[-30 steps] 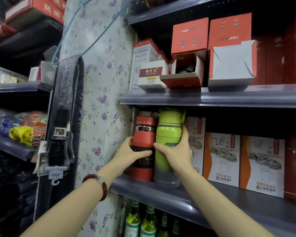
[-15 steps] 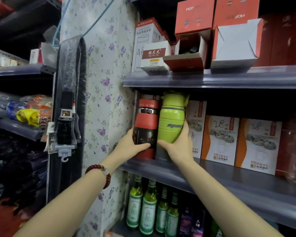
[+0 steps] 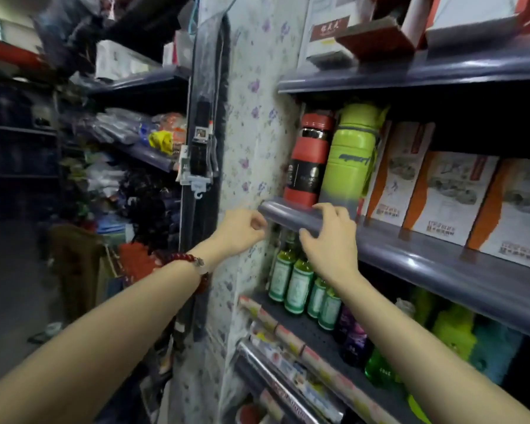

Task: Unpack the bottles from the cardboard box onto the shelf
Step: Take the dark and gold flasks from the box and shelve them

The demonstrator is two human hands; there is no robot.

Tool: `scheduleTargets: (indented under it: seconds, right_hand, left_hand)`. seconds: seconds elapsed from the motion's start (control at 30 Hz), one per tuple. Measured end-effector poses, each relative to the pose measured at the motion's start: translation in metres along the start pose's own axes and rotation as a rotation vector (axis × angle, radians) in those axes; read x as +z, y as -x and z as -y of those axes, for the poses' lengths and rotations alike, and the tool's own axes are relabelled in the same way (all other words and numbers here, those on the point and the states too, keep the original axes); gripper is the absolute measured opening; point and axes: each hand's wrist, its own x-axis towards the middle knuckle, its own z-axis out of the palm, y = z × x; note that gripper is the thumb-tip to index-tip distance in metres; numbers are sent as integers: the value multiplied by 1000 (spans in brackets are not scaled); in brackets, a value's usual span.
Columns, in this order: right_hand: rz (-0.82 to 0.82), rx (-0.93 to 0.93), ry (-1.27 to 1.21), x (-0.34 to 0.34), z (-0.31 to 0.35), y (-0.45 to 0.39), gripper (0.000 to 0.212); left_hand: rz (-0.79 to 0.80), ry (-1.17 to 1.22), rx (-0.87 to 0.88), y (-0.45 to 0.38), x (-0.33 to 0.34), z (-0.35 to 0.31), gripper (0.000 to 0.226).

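Both hands empty: left hand point(image 3: 242, 229) loosely curled, right hand point(image 3: 328, 237) spread below red bottle point(image 3: 311, 157) and green bottle point(image 3: 351, 157) upright on shelf point(image 3: 426, 249).

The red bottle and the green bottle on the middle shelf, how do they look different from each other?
The red bottle is red with a black label band; the green bottle is lime green with a greyish base. The green bottle is taller and wider. The red bottle stands nearest the floral wall, the green bottle to its right, beside the boxes. Both stand upright, side by side, with neither hand on them.
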Motion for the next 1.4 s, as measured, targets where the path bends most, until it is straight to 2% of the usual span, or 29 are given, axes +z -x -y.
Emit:
scheduleTargets:
  seconds: [0.07, 0.27, 0.47, 0.7, 0.77, 0.97, 1.2, 1.4]
  right_hand:
    - [128, -70, -35, 17, 5, 21, 37]
    - [510, -46, -116, 82, 29, 93, 26]
    - [735, -103, -127, 164, 62, 174, 14]
    - [1002, -121, -106, 266, 78, 289, 3]
    - [1068, -125, -89, 299, 69, 324, 14]
    - [1287, -127, -36, 394, 15, 430, 26]
    - [1392, -68, -9, 486, -67, 549, 22]
    - [1453, -116, -10, 558, -135, 650, 15]
  left_hand:
    - [16, -66, -50, 30, -3, 11, 26]
    - [70, -269, -214, 127, -15, 71, 23]
    - [71, -318, -396, 226, -28, 152, 23]
    - [170, -344, -665, 341, -10, 265, 24]
    - [174, -308, -770, 373, 5, 298, 25]
    - [224, -204, -1017, 477, 82, 392, 26]
    - [262, -157, -1132, 578, 191, 487, 30]
    - [261, -137, -1156, 649, 276, 570, 24]
